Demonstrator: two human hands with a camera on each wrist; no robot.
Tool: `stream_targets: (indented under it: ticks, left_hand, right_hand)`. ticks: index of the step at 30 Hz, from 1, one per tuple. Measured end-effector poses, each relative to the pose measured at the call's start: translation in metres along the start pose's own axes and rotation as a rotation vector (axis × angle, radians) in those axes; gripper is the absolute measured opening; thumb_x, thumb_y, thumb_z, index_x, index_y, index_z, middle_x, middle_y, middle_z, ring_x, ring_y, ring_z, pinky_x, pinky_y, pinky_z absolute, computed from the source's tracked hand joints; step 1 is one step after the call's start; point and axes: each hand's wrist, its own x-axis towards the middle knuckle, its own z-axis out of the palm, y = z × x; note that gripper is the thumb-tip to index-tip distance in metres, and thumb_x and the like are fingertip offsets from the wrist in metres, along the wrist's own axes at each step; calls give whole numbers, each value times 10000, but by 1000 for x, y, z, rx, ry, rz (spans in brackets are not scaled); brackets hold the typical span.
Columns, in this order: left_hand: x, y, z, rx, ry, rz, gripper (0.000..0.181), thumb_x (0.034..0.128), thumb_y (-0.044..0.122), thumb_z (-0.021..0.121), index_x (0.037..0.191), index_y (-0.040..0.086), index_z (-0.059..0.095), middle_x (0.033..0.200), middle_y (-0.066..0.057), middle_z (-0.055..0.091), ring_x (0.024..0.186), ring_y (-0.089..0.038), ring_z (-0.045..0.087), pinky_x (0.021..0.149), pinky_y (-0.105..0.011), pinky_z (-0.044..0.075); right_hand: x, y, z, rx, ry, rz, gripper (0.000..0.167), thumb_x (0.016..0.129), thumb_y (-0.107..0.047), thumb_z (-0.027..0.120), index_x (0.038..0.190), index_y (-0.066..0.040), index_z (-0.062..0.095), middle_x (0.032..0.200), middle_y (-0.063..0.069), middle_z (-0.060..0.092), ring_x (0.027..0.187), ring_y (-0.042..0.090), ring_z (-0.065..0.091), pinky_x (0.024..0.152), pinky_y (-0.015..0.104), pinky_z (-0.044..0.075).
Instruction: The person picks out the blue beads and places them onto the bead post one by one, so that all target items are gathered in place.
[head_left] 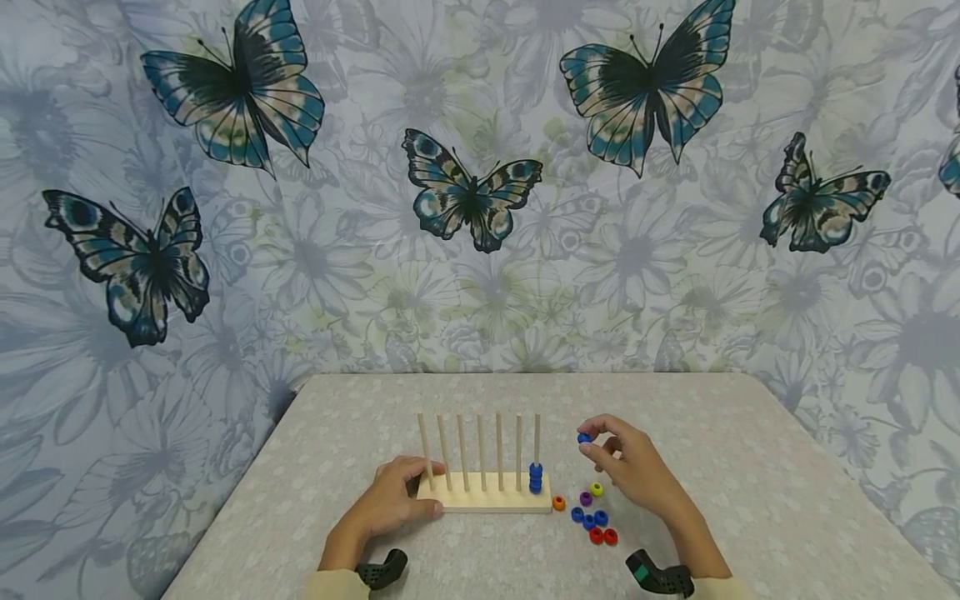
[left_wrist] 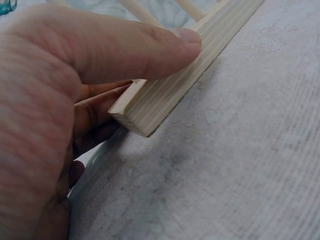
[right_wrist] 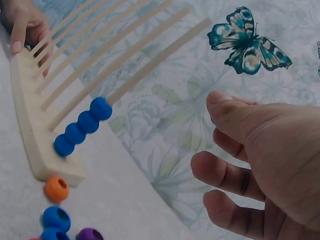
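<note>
My left hand [head_left: 392, 498] grips the left end of a pale wooden base [head_left: 487, 502], its thumb on the front face [left_wrist: 170, 92] in the left wrist view. Several upright pegs stand in the base. The rightmost peg [head_left: 537, 433] carries a stack of several blue beads [right_wrist: 82, 127], clearest in the right wrist view. To the right of the pegs and raised above the table, my right hand [head_left: 633, 471] pinches a blue bead [head_left: 584, 437] between thumb and index finger. In the right wrist view that bead is almost wholly hidden behind the thumb.
Loose beads lie right of the base: an orange one [head_left: 558, 503] by its corner, a purple [head_left: 586, 498], a yellow-green [head_left: 597, 489], blue ones [head_left: 577, 515] and two red ones [head_left: 596, 536]. The table [head_left: 360, 417] ends at a butterfly-patterned backdrop [head_left: 480, 317].
</note>
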Motion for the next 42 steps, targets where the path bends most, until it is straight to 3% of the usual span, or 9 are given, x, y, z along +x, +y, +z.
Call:
stream_targets:
  ticks: [12,20,31,38,42]
  left_hand:
    - [1,0,-1,0,-3,21,387,686,420,880,1032,423,706,1231,140,633,1275,-227,487,1132,-605,192]
    - [4,1,-4,9,-11,44,317,699,450,874,963,406,704,1242,163,630,1284,-224,485,1134,-609,195]
    - [1,-4,2,-20,-24,36,350,680,434,881,988,393,719,1201,162,647,1247,-217,507,1128,-585,157]
    - [0,-3,1,-28,-18,40,362,677,423,881,1001,374,726,1203,171,647,1247,-220,503,1125,-585,159]
    - [1,-1,-1,-22,-14,42,396,681,436,881,1037,364,724,1208,161,641,1254,-221,497,1122,-584,173]
  right_hand:
    - [7,-26,3,-1,148,-224,203,957,-206,691,1154,-212,642,1042,-42,629,661,93,627,505,254,499]
    - [13,-42,6,16,249,-283,208,934,-183,721,1133,-216,667,1014,-51,626,634,101,606,486,251,477]
    - [18,-56,20,102,332,-231,207,913,-208,750,1113,-197,697,1024,-7,650,611,106,610,419,257,439]
    - [18,-68,27,164,335,-153,220,908,-251,756,1117,-229,691,1037,-13,643,598,147,618,426,273,438]
    - [19,-72,29,168,330,-154,220,912,-252,751,1120,-212,694,1038,7,645,604,146,620,448,269,454]
